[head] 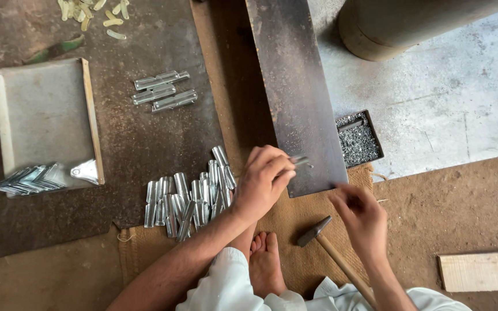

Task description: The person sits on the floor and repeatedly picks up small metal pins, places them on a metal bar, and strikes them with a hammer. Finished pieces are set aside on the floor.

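Observation:
My left hand (262,178) grips a small shiny metal piece (299,162) and holds it on the near end of a dark metal plate (295,86). My right hand (359,214) hovers just right of the plate's near corner, fingers pinched together; what they pinch is too small to see. A wooden-handled hammer (318,233) lies on the burlap between my hands, its head pointing up-left. A heap of several shiny metal pieces (188,193) lies left of my left hand.
A small dark tray of tiny metal bits (359,141) sits right of the plate. Three metal pieces (161,91) lie farther back. A flat board (44,115) with stacked angle pieces (30,178) is at left. A wooden block (482,270) lies at right. My bare foot (265,265) rests below.

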